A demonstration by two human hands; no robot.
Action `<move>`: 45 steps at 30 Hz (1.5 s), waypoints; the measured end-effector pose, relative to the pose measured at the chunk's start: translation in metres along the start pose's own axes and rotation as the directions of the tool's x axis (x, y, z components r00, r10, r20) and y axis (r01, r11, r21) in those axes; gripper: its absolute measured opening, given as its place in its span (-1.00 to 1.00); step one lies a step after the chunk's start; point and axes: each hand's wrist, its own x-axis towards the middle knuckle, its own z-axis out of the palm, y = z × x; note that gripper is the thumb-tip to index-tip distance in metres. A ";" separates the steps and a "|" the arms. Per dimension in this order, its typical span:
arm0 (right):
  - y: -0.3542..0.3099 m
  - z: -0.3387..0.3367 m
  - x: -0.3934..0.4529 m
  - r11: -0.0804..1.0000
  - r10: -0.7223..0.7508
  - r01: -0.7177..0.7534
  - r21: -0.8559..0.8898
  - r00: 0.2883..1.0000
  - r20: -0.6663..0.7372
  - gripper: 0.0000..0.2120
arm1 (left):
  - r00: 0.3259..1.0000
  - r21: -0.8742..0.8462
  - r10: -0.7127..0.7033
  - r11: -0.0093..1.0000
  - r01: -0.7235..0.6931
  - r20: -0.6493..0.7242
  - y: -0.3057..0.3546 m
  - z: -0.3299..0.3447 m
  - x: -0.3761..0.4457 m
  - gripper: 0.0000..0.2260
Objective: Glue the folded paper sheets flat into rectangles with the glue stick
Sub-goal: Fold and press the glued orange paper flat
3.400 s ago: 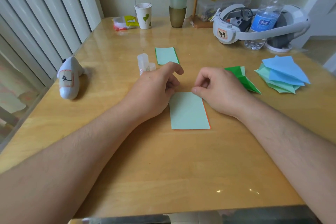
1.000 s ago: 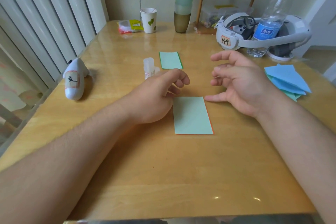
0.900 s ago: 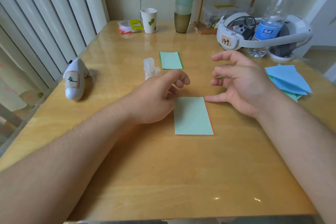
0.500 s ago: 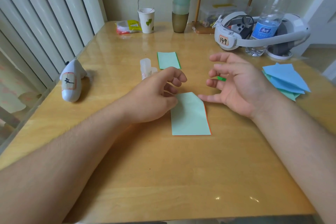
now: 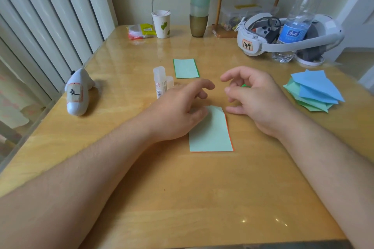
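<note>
Both hands: left hand (image 5: 178, 111) touching folded paper (image 5: 210, 131).

Mint-green folded paper (image 5: 210, 133) edged orange; blue sheets (image 5: 315, 87) stacked.

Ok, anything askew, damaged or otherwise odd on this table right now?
One thing: the pale green folded paper rectangle with an orange edge has its far left corner lifted under the left hand, so it is not lying flat. The right hand hovers beside it. Nothing looks spilled or damaged.
</note>
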 end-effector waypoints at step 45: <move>0.002 0.018 -0.016 0.941 0.026 -0.047 0.334 0.997 0.068 -0.82 | 0.938 -0.722 -0.244 0.692 -0.011 -0.248 0.017 0.003 0.002 -0.86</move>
